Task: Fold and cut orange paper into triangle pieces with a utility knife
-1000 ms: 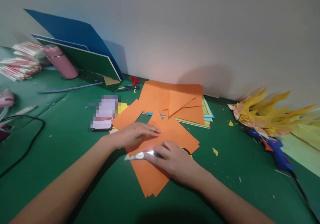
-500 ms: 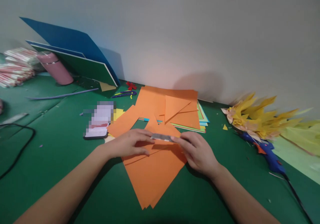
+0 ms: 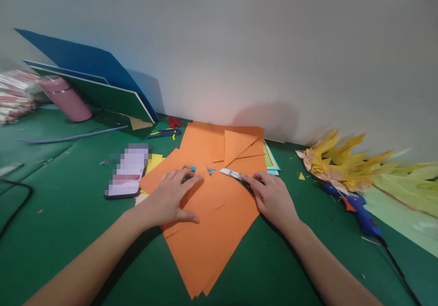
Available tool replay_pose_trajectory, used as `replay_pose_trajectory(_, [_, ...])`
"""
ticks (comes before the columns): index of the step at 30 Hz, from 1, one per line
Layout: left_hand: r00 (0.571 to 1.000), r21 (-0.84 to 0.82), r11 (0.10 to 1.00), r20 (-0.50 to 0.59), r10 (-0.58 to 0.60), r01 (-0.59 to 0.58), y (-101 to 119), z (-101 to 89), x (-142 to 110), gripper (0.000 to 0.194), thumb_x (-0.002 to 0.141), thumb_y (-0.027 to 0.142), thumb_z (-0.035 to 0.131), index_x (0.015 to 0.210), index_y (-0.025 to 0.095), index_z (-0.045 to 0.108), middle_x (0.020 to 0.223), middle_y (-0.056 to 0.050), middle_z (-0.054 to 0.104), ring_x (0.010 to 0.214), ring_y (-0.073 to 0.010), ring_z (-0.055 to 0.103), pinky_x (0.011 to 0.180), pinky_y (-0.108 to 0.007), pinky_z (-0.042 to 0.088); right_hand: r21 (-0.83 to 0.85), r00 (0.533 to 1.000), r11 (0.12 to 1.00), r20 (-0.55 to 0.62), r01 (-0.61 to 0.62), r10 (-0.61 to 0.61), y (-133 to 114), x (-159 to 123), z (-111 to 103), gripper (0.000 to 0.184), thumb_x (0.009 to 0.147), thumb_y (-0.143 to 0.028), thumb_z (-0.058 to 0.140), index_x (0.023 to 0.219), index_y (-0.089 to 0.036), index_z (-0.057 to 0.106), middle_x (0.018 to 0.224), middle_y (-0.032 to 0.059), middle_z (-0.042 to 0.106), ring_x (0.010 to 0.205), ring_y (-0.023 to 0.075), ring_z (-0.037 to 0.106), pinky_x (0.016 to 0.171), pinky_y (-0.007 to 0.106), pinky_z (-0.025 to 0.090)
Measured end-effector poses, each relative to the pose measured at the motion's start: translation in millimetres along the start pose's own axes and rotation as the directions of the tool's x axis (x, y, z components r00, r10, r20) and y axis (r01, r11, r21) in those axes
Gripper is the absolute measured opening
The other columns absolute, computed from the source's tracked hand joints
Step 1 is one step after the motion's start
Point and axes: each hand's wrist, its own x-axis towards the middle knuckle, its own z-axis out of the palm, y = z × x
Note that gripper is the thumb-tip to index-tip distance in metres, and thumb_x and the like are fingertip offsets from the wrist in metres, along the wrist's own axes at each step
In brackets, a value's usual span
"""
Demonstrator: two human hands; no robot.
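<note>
A stack of orange paper sheets (image 3: 212, 233) lies on the green table (image 3: 68, 205) in front of me. My left hand (image 3: 171, 199) rests flat on the sheets with its fingers spread, pressing them down. My right hand (image 3: 272, 196) is closed on a silvery metal blade or ruler (image 3: 231, 173), whose tip points left over the upper edge of the orange sheets. More orange sheets and a folded orange triangle (image 3: 239, 144) lie on a pile of coloured paper behind.
A phone (image 3: 125, 176) lies left of the sheets. A blue glue gun (image 3: 356, 208) with its cord and yellow paper flowers (image 3: 342, 164) sit at the right. Blue and green boards (image 3: 92, 78), a pink bottle (image 3: 65, 98) and a black cable (image 3: 17, 201) are at the left.
My right hand lifted the metal piece from the near edge of the paper and carried it to the far upper edge. My left hand opened and spread flat on the sheets.
</note>
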Motion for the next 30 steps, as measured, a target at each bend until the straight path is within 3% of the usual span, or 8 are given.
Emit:
replay_pose_trajectory(6, [0.994, -0.288, 0.958, 0.107, 0.027, 0.005, 4.5, -3.8, -2.2, 0.077, 0.073, 0.033, 0.074, 0.139, 0.037, 0.036, 0.138, -0.007, 0.036, 0.125, -0.0309, 0.041, 0.100, -0.047, 0.042, 0.165, 0.994, 0.985, -0.111, 0.043, -0.025, -16.4, -0.6, -1.3, 0.030, 0.091, -0.014, 0.042, 0.113, -0.019, 0.062, 0.098, 0.0106, 0.064, 0.091, 0.0243, 0.059, 0.078, 0.040, 0.048])
replay_pose_trajectory(10, [0.992, -0.349, 0.937, 0.110, 0.061, -0.019, 6.0, -3.6, -1.7, 0.073, 0.073, 0.024, 0.074, 0.136, 0.037, 0.039, 0.139, -0.007, 0.032, 0.129, -0.0305, 0.038, 0.103, -0.049, 0.040, 0.362, 0.996, 0.928, -0.003, 0.084, -0.088, -39.1, 4.5, 1.6, 0.033, 0.093, -0.018, 0.040, 0.123, -0.020, 0.055, 0.113, 0.0100, 0.066, 0.105, 0.0238, 0.059, 0.092, 0.043, 0.048])
replay_pose_trajectory(15, [0.991, -0.363, 0.927, 0.052, 0.124, -0.097, 6.3, -3.1, -2.3, 0.067, 0.073, 0.021, 0.074, 0.131, 0.036, 0.045, 0.135, -0.007, 0.034, 0.128, -0.0309, 0.038, 0.100, -0.050, 0.043, 0.509, 0.992, 0.859, 0.125, -0.063, -0.001, -55.0, 11.4, 10.4, 0.047, 0.093, -0.022, 0.039, 0.140, -0.019, 0.037, 0.136, 0.0139, 0.053, 0.124, 0.0265, 0.050, 0.101, 0.050, 0.043])
replay_pose_trajectory(18, [0.991, -0.373, 0.920, 0.015, 0.136, -0.120, 5.0, -1.4, -3.5, 0.067, 0.071, 0.021, 0.076, 0.130, 0.036, 0.047, 0.136, -0.007, 0.033, 0.125, -0.0299, 0.041, 0.097, -0.048, 0.047, 0.670, 0.978, 0.712, 0.148, -0.209, 0.147, -57.5, 9.0, 18.5, 0.055, 0.093, -0.026, 0.041, 0.145, -0.023, 0.025, 0.143, 0.0151, 0.043, 0.120, 0.0250, 0.053, 0.101, 0.048, 0.044])
replay_pose_trajectory(21, [0.988, -0.369, 0.917, -0.019, 0.155, -0.151, 4.0, 0.6, -4.3, 0.064, 0.071, 0.020, 0.077, 0.127, 0.036, 0.051, 0.135, -0.007, 0.034, 0.124, -0.0295, 0.042, 0.096, -0.046, 0.049, 0.829, 0.944, 0.482, 0.155, -0.284, 0.290, -57.0, 5.2, 25.0, 0.059, 0.093, -0.029, 0.042, 0.146, -0.027, 0.016, 0.144, 0.0158, 0.039, 0.111, 0.0212, 0.058, 0.093, 0.042, 0.051])
replay_pose_trajectory(25, [0.979, -0.353, 0.913, -0.060, 0.197, -0.206, 3.4, 2.4, -4.5, 0.049, 0.077, 0.011, 0.067, 0.121, 0.032, 0.057, 0.133, -0.008, 0.036, 0.122, -0.0267, 0.044, 0.095, -0.042, 0.049, 0.904, 0.887, 0.243, 0.239, -0.351, 0.395, -52.3, 5.7, 25.1, 0.065, 0.086, -0.035, 0.055, 0.141, -0.027, 0.021, 0.123, 0.0127, 0.054, 0.084, 0.0157, 0.064, 0.074, 0.034, 0.056])
replay_pose_trajectory(27, [0.976, -0.364, 0.906, -0.085, 0.198, -0.216, 3.1, 3.2, -4.3, 0.043, 0.080, 0.007, 0.061, 0.116, 0.030, 0.058, 0.130, -0.007, 0.037, 0.117, -0.0237, 0.048, 0.093, -0.039, 0.050, 0.906, 0.875, 0.180, 0.294, -0.383, 0.385, -51.0, 7.8, 22.4, 0.058, 0.081, -0.036, 0.060, 0.132, -0.025, 0.034, 0.094, 0.0040, 0.062, 0.071, 0.0141, 0.061, 0.067, 0.030, 0.055])
replay_pose_trajectory(30, [0.976, -0.393, 0.895, -0.138, 0.170, -0.211, 2.8, 4.1, -3.3, 0.033, 0.083, 0.008, 0.056, 0.110, 0.028, 0.059, 0.126, -0.007, 0.040, 0.111, -0.0217, 0.053, 0.093, -0.038, 0.050, 0.905, 0.863, 0.132, 0.330, -0.404, 0.382, -51.7, 11.2, 17.7, 0.041, 0.078, -0.036, 0.064, 0.111, -0.023, 0.043, 0.065, -0.0067, 0.054, 0.055, 0.0117, 0.055, 0.053, 0.024, 0.050])
